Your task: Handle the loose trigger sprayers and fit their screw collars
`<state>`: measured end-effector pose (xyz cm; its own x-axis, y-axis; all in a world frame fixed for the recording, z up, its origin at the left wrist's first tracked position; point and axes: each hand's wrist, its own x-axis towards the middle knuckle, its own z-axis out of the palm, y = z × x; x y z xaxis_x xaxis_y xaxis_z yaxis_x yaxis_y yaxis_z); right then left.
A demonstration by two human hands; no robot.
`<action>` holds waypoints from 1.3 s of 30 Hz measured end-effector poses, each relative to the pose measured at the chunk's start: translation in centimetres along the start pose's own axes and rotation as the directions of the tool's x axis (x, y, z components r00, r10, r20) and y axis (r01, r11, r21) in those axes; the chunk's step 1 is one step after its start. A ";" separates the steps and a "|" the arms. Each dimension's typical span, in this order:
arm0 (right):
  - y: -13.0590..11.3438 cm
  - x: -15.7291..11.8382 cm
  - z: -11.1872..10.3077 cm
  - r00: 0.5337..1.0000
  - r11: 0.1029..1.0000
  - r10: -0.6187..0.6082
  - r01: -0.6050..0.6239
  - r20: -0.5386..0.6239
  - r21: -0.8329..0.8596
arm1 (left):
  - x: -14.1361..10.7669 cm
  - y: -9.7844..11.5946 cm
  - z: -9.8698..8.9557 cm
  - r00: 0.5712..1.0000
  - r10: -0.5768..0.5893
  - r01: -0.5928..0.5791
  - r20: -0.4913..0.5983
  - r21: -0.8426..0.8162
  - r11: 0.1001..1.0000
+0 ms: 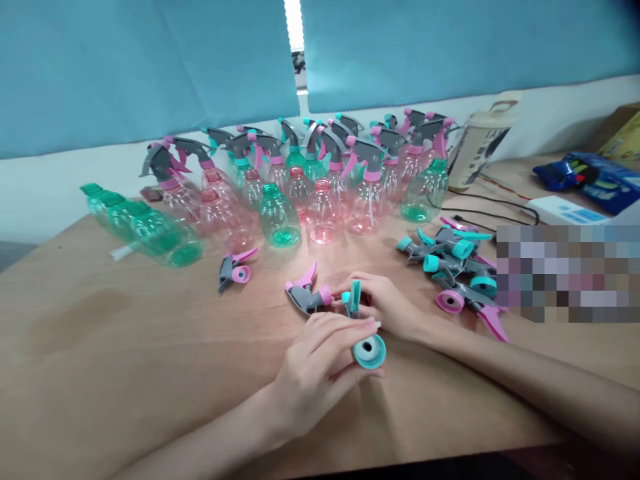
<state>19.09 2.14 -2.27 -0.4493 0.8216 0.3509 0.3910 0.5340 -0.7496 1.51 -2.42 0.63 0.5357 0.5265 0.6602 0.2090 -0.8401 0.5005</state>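
My left hand is closed around a turquoise and grey trigger spray head, whose round collar faces me. Just behind it, my right hand has its fingers curled at the trigger and nozzle end of the same spray head; its fingertips are partly hidden. A pink and grey spray head lies on the table beside these fingers, and whether they touch it I cannot tell. Further left lies another pink spray head. To the right of my hands is a pile of turquoise and pink spray heads.
Several clear pink and green bottles stand across the back of the wooden table, many with spray heads on. Green bottles stand tilted-looking at the left. A tall cream container, black cable and blue packet are at the right.
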 end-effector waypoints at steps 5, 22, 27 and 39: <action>1.0 2.5 2.0 1.000 1.000 0.016 -0.016 0.026 0.008 | 0.0 -0.6 -0.2 1.000 0.008 -0.008 -0.027 0.018 1.000; -2.4 -1.2 -2.6 0.962 0.992 0.125 -0.127 -0.244 0.010 | 0.3 -2.8 -0.1 0.940 -0.341 0.335 0.016 0.146 0.931; -2.6 -2.2 -2.0 0.984 0.970 -0.072 0.030 -0.165 -0.242 | 0.3 -2.8 0.0 0.949 -0.312 0.302 0.055 0.137 0.943; -4.4 -3.4 0.0 0.970 0.830 -0.142 0.007 -0.198 -0.558 | 0.2 -2.8 0.1 0.944 -0.329 0.325 0.018 0.115 0.939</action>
<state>18.90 -2.98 -0.14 -0.3322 0.7606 0.5577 0.7692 0.5607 -0.3064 1.08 0.02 -0.75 0.4515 0.7713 0.4485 0.4645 -0.6324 0.6199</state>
